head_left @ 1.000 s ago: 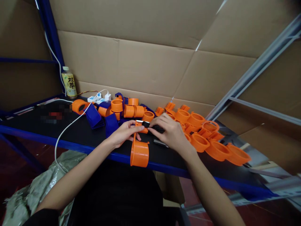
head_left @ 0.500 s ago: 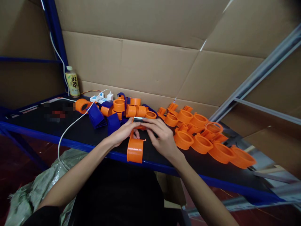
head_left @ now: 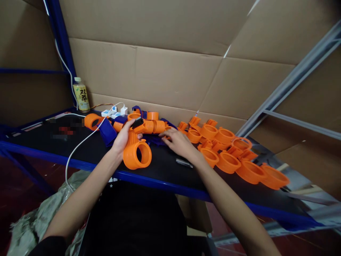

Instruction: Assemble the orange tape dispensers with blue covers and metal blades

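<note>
My left hand (head_left: 124,137) is wrapped round the handle of an orange plastic tape dispenser (head_left: 131,156). Its hollow ring faces me near the front of the table, and a black piece (head_left: 137,123) sits at its upper end by my thumb. Over to the right, my right hand (head_left: 179,141) reaches palm down with fingers stretched out and apart. Its fingertips are at an orange ring (head_left: 168,130) and some dark blue parts (head_left: 156,139) in the pile; whether they touch is unclear. A thin grey metallic strip (head_left: 184,163) lies on the table beside my right wrist.
Several orange dispensers (head_left: 228,162) stand in rows on the right of the black tabletop (head_left: 87,152). Blue pieces (head_left: 108,131) and more orange ones lie at the back left. A white cable (head_left: 80,142) hangs over the front edge from a power strip (head_left: 106,113). A bottle (head_left: 81,96) stands far left.
My left hand has moved left and tilted the dispenser, so its ring opening faces me. My right hand has let go of it and opened over the pile. The grey strip now shows.
</note>
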Tool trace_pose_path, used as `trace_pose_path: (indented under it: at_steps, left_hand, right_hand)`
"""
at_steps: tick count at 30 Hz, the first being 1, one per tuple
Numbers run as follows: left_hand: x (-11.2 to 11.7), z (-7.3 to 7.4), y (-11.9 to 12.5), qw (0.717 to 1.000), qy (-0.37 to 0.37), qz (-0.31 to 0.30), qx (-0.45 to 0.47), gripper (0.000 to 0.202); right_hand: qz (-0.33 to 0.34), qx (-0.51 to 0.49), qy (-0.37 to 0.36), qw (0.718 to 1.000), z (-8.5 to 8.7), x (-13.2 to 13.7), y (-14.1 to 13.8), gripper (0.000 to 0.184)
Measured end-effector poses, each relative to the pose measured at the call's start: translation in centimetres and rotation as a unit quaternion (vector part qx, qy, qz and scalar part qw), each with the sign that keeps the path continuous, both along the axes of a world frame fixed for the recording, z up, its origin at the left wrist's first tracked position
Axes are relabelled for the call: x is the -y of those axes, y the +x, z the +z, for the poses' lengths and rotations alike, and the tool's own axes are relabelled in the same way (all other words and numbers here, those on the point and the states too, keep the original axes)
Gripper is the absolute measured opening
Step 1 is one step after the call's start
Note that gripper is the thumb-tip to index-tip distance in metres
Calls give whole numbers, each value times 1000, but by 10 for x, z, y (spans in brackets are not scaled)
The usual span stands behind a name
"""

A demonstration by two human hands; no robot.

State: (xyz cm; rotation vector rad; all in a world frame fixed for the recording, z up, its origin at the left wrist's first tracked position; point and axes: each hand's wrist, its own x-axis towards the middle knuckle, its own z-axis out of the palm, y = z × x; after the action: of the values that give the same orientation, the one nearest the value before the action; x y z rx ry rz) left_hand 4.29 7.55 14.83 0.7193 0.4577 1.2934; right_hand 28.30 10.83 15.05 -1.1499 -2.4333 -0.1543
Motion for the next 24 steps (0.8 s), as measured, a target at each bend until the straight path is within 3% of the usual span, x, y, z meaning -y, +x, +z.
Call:
trace_pose_path:
  at_steps: [6,13,24]
  left_hand:
    - [-6,-5,-1,999,-8,17,50,17]
    - [-6,-5,-2,997,-42,14,66,23]
    - [-3,-1,-5,998,-46,-29,43,31]
  right_hand:
    - [-19,113,-28,993,-19,5,-15,24]
    - [-8,63,-69,996,-19,17,-16,31]
    - [41,38,-186,981,-23,1,2,39]
